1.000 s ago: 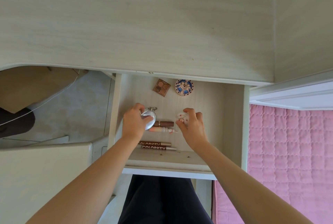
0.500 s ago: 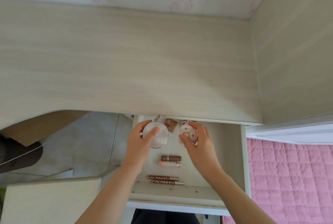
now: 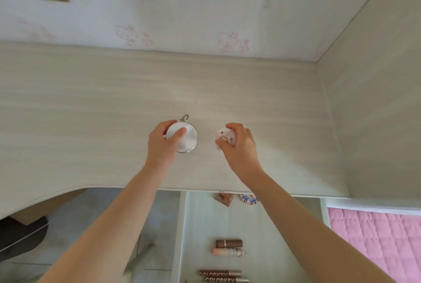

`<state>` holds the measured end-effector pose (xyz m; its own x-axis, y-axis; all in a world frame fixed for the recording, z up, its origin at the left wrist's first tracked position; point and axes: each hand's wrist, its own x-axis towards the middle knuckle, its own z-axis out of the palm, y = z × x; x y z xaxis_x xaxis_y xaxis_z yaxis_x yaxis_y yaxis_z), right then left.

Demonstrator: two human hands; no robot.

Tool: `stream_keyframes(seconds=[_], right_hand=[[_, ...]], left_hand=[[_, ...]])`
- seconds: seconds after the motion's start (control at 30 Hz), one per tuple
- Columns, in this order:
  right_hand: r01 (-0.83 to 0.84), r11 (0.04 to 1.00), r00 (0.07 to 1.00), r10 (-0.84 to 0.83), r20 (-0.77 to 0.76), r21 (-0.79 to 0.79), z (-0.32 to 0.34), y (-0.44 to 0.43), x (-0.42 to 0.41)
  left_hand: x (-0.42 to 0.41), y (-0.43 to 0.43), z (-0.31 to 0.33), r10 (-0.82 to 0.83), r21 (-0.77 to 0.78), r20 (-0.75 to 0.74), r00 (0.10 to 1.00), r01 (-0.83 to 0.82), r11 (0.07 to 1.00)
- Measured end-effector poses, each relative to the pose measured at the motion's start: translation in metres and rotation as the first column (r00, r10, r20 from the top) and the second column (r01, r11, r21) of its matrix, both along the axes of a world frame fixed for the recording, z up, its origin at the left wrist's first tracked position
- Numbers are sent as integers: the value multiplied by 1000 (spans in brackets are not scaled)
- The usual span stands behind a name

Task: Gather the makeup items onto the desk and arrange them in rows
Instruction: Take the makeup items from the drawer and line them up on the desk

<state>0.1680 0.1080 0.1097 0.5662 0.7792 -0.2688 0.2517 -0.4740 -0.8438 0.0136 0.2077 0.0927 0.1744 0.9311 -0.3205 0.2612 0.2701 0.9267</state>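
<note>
Largely hidden, a blurred compact sits pinched in the right hand; the left hand clasps a silver disc.

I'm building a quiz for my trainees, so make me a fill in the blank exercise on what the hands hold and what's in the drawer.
1. The left hand holds a round silver compact over the ____.
2. The right hand grips a small patterned compact to the ____ of the silver one.
3. Two tubes in the open drawer are printed ____.
Missing words: desk, right, COLORKEY.
</note>
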Motion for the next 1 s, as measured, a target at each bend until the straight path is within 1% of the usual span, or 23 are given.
stream_keyframes(seconds=[0.2, 0.33, 0.5, 0.67, 0.77, 0.83, 0.93, 1.0], right_hand=[[-2, 999, 1000, 2, -13, -35, -14, 53, 6], [-19, 998, 1000, 18, -13, -61, -24, 66, 7], [-64, 994, 997, 67, 40, -90, -34, 71, 6], [-140, 985, 983, 150, 108, -97, -44, 68, 9], [-163, 982, 974, 175, 143, -94, -49, 65, 12], [-187, 977, 957, 205, 206, -101, -52, 63, 13], [-226, 962, 885, 269, 380, -154, -56, 59, 14], [-232, 961, 858, 276, 434, -152, -58, 58, 14]], left_hand=[[16, 44, -21, -11, 21, -60, 998, 12, 1000], [19, 50, -29, -29, 49, -117, 993, 35, 998], [19, 51, -35, -54, 69, -176, 983, 67, 995], [18, 53, -40, -145, 112, -233, 962, 174, 978], [21, 55, -38, -177, 146, -355, 918, 241, 959], [22, 56, -38, -200, 161, -431, 880, 293, 942], [18, 60, -43, -212, 152, -456, 864, 310, 938], [15, 60, -48, -208, 152, -466, 860, 309, 939]])
